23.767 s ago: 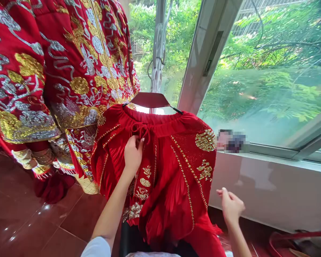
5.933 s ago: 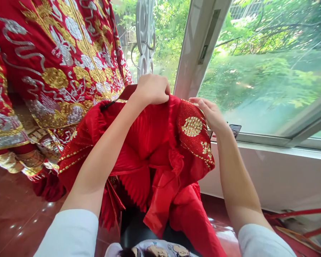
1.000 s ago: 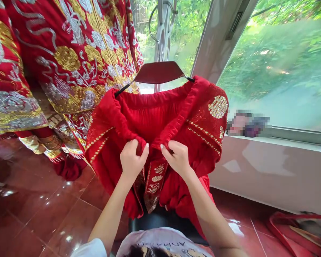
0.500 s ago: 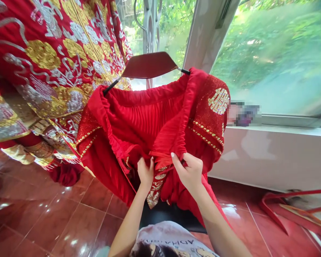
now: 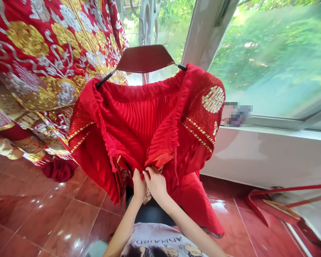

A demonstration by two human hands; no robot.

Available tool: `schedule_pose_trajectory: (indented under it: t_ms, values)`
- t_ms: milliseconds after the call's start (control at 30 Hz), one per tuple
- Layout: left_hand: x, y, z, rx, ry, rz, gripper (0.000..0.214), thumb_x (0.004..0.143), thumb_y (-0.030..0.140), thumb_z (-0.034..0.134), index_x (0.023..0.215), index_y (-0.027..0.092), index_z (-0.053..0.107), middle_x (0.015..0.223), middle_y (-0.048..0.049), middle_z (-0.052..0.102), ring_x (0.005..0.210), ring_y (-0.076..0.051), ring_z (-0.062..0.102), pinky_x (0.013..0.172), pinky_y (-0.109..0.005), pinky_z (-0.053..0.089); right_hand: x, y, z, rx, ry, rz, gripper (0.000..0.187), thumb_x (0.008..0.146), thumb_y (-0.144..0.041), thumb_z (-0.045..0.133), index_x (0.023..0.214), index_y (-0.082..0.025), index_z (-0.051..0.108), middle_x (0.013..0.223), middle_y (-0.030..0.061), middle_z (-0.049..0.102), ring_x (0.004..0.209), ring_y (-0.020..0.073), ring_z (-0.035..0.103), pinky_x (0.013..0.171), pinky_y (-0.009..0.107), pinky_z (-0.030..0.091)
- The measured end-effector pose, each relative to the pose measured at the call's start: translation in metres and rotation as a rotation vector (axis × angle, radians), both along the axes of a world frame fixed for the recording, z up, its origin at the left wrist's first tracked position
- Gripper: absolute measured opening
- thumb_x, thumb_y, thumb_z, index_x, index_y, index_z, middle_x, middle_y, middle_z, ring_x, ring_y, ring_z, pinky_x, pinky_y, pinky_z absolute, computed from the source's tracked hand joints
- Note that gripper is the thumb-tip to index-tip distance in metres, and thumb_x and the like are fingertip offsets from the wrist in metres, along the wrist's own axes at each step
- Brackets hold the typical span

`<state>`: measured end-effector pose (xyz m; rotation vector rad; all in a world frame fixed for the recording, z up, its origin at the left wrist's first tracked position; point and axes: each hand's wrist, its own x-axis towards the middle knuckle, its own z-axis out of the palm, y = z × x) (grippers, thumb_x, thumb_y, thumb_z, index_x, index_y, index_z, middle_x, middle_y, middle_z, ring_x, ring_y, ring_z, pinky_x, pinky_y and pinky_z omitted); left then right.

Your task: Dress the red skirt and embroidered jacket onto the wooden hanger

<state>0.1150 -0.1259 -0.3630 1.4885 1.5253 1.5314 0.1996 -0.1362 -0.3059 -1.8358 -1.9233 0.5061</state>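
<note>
Pinching, with one bare left hand [image 5: 139,186] and one right hand [image 5: 156,182], nearly closed (close together), the lower front of one red pleated cloth garment with gold beads [image 5: 147,119]. Hanging open from one dark-red flat hanger [image 5: 146,59], beside gold-and-silver embroidered red clothes [image 5: 46,67].

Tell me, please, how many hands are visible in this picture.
2: the left hand and the right hand, close together at the front of the red garment.

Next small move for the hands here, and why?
Probably draw the front edges of the red pleated cloth garment together: the left hand and right hand meet low in its front opening, while its gathered red waistband gapes above them.
</note>
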Motion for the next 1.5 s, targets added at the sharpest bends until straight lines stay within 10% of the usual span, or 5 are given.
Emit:
schedule_pose_trajectory:
  t_ms: [700,867,1133,1500]
  values:
    - [-0.004,-0.019,0.0,-0.08,0.106,-0.017,0.012,0.079,0.027,0.053,0.083,0.017,0.056,0.081,-0.0078,0.066,0.071,-0.019,0.062,0.068,-0.031,0.049,0.007,-0.014,-0.003,0.054,0.5,-0.097,0.021,0.085,-0.024,0.051,0.071,-0.017,0.064,0.076,0.0063,0.066,0.067,0.015,0.056,0.065,0.025,0.037]
    - [-0.005,-0.021,0.002,-0.054,0.115,-0.014,0.006,0.077,0.023,0.053,0.08,0.018,0.054,0.075,-0.0034,0.061,0.068,-0.017,0.058,0.065,-0.028,0.047,0.008,-0.006,0.0,-0.337,1.259,-0.108,0.022,0.065,-0.028,0.063,0.05,-0.018,0.049,0.045,-0.0061,0.038,0.045,0.0068,0.029,0.045,0.022,0.022]
    - [-0.009,-0.019,0.003,-0.014,0.179,0.008,0.01,0.079,0.02,0.046,0.069,0.02,0.047,0.067,-0.0004,0.054,0.063,-0.015,0.052,0.06,-0.026,0.042,0.013,0.003,0.005,-0.767,1.55,0.062,0.02,0.065,-0.033,0.059,0.059,-0.014,0.059,0.033,-0.0116,0.025,0.033,0.0039,0.013,0.035,0.021,0.01]
    - [-0.003,-0.007,-0.007,0.039,0.289,0.063,0.018,0.079,0.023,0.043,0.061,0.022,0.045,0.055,-0.0007,0.05,0.053,-0.017,0.05,0.053,-0.028,0.036,-0.009,-0.007,0.072,-0.324,1.681,-0.104,0.023,0.064,-0.032,0.058,0.049,-0.016,0.053,0.032,-0.0088,0.03,0.031,0.0026,0.02,0.036,0.022,0.012]
